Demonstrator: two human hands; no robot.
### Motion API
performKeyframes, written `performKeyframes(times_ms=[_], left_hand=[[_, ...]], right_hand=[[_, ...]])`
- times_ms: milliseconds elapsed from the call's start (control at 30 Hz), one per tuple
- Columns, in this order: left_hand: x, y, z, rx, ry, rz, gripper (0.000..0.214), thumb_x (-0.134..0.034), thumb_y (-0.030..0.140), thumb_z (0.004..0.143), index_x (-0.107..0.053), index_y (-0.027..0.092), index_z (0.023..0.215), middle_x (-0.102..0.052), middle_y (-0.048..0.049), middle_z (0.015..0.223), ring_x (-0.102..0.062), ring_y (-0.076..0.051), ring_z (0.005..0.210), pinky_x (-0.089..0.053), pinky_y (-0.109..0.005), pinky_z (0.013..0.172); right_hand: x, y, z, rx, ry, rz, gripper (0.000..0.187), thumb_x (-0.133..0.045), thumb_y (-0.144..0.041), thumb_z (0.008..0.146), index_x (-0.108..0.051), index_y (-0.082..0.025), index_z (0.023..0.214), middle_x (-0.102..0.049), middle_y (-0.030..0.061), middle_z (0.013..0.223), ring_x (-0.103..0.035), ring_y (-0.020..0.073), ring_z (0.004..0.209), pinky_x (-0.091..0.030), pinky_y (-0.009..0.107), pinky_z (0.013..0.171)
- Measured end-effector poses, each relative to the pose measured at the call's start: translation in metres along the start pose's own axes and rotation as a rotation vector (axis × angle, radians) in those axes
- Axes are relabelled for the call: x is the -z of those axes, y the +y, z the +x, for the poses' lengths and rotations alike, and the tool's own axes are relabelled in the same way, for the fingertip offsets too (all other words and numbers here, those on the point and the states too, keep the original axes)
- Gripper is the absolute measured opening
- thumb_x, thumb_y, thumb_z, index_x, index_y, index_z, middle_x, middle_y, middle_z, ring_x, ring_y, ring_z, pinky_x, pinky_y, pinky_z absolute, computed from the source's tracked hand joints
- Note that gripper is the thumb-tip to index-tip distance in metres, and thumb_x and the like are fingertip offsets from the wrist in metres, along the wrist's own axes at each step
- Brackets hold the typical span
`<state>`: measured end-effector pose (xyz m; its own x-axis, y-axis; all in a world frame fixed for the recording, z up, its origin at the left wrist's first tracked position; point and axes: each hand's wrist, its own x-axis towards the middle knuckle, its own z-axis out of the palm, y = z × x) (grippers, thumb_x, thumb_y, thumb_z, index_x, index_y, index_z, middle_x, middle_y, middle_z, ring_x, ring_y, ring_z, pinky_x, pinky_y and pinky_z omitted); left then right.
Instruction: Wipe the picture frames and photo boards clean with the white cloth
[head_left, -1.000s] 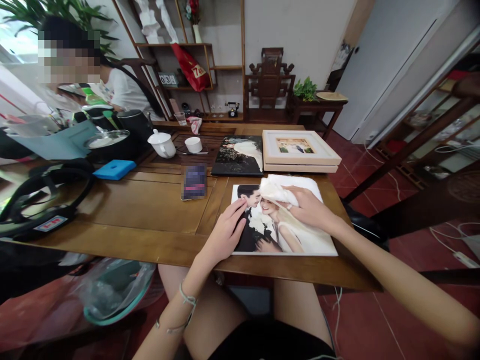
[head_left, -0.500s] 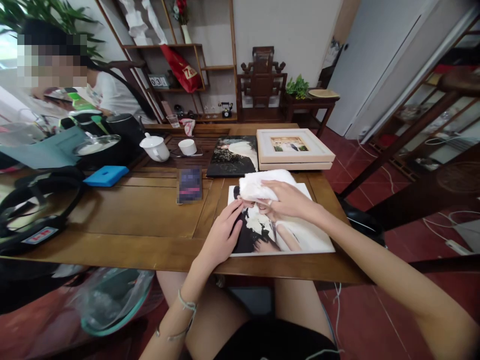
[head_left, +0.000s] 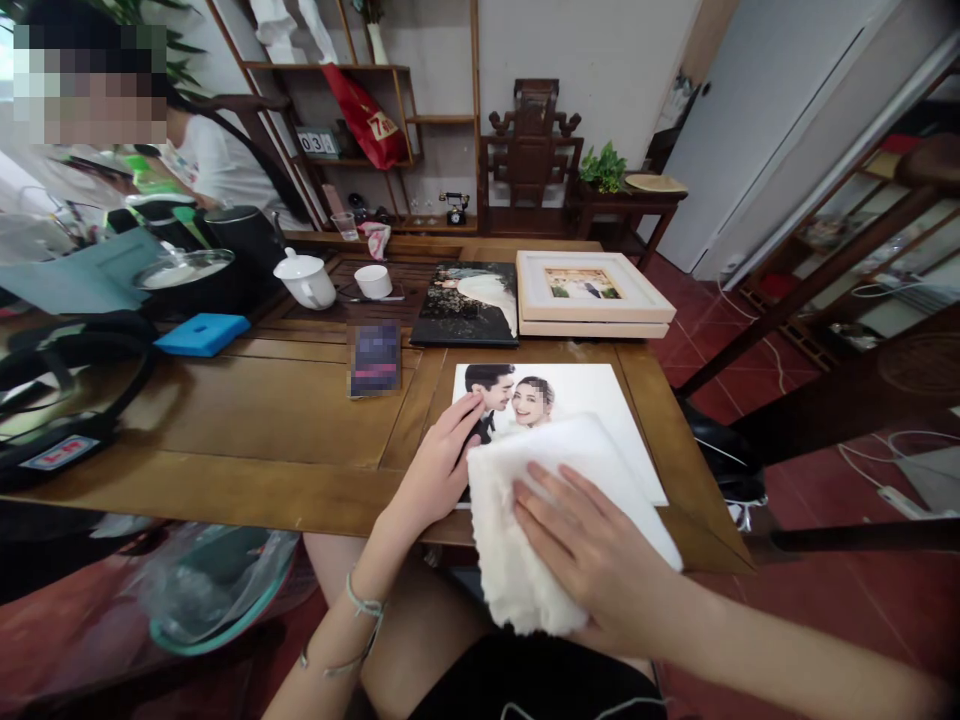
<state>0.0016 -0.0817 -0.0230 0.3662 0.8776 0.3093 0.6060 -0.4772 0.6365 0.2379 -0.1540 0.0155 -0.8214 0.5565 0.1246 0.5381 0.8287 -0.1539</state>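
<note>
A white-backed photo panel showing a couple lies at the table's front edge. My left hand rests on its left side, fingers stretched out, fingertips at the pictured dark-haired head. My right hand holds a folded white towel, its slightly blurred fingers spread over the top and the thumb hidden. The towel covers the lower part of the panel and hangs past the table edge towards my lap.
Behind the panel lie a dark photo album and stacked pale picture frames. Further left are a phone-like dark item, a blue block, headphones and a lidded white cup. A person sits back left.
My right hand has moved the towel from the panel's top down towards me, uncovering the pictured faces. The towel is spread wider now. My left hand stays on the panel's left side.
</note>
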Motion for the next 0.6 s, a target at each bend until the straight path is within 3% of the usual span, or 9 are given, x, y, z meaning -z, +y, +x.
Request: performKeyframes(times_ms=[100,233,367,467,600], left_hand=[[0.001,0.000,0.000,-0.005,-0.002,-0.023,0.047,-0.036,0.023,0.098,-0.040,0.022,0.144,-0.037,-0.0103,0.153,-0.032,-0.024,0.143,-0.028,-0.048,0.119],[0.001,0.002,0.001,-0.001,0.013,-0.009,0.045,-0.035,0.025,0.099,-0.042,0.022,0.143,-0.039,-0.0103,0.152,-0.034,-0.023,0.142,-0.027,-0.047,0.120],[0.002,0.003,0.001,0.023,0.005,0.003,0.045,-0.035,0.025,0.099,-0.042,0.021,0.143,-0.039,-0.0100,0.152,-0.034,-0.023,0.142,-0.027,-0.046,0.120],[0.001,0.002,0.001,0.032,0.000,0.011,0.045,-0.035,0.025,0.099,-0.042,0.020,0.143,-0.039,-0.0107,0.152,-0.034,-0.023,0.142,-0.027,-0.046,0.120],[0.000,0.001,0.001,0.015,0.004,0.022,0.045,-0.035,0.025,0.099,-0.041,0.019,0.144,-0.038,-0.0110,0.152,-0.033,-0.023,0.142,-0.026,-0.047,0.120]], right_hand=[[0.001,0.011,0.012,-0.026,-0.005,0.063,0.084,-0.065,-0.027,0.063,-0.043,-0.007,0.141,-0.040,0.0173,0.150,-0.022,0.0348,0.143,-0.020,0.053,0.117],[0.006,0.077,0.033,-0.171,0.102,0.056,0.077,-0.063,-0.018,0.063,-0.048,-0.012,0.138,-0.048,0.0158,0.144,-0.034,0.0316,0.139,-0.027,0.053,0.114],[0.013,0.126,0.047,-0.276,0.140,-0.047,0.068,-0.059,-0.019,0.074,-0.045,-0.010,0.140,-0.044,0.0165,0.147,-0.033,0.0304,0.140,-0.025,0.052,0.115],[0.013,0.118,0.045,-0.298,0.106,-0.109,0.069,-0.057,-0.017,0.073,-0.044,-0.006,0.140,-0.043,0.0180,0.148,-0.029,0.0325,0.141,-0.024,0.052,0.116],[0.008,0.055,0.026,-0.209,0.017,-0.105,0.078,-0.062,-0.021,0.066,-0.044,0.002,0.139,-0.042,0.0266,0.145,-0.032,0.0395,0.138,-0.031,0.052,0.113]])
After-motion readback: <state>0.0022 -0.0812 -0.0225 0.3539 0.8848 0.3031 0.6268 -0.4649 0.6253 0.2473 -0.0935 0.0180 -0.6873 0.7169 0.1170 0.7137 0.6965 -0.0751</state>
